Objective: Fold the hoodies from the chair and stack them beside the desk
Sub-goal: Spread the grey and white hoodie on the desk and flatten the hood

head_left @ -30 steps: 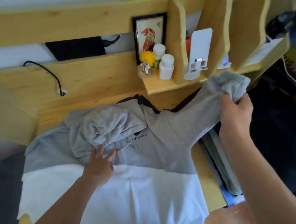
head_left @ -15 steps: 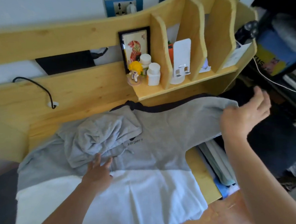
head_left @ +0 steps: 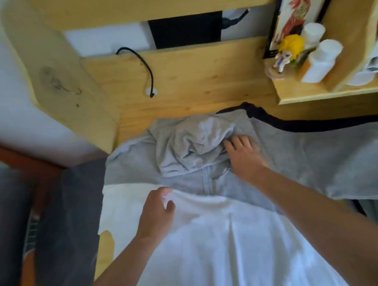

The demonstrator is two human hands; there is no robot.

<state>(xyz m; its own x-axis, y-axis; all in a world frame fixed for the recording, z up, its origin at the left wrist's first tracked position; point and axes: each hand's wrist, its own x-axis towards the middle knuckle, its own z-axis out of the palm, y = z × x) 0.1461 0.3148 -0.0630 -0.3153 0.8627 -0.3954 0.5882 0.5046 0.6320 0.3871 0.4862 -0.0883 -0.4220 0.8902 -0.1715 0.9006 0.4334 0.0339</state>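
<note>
A grey-and-white hoodie (head_left: 210, 219) lies spread flat on the wooden desk (head_left: 191, 80), its hood (head_left: 192, 147) bunched up top. The right hand (head_left: 243, 159) presses spread fingers beside the hood; the left hand (head_left: 156, 213) hovers (fingers loosely curled, holding nothing) over the white part.

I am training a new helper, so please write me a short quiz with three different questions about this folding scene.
1. True or false: the right hand rests flat on the grey hoodie next to its hood.
2. The left hand is over which part? A) white lower part B) hood C) shelf
3. Fill in: the yellow-haired figure stands on the ____.

Key: 1 true; 2 A; 3 shelf
</note>
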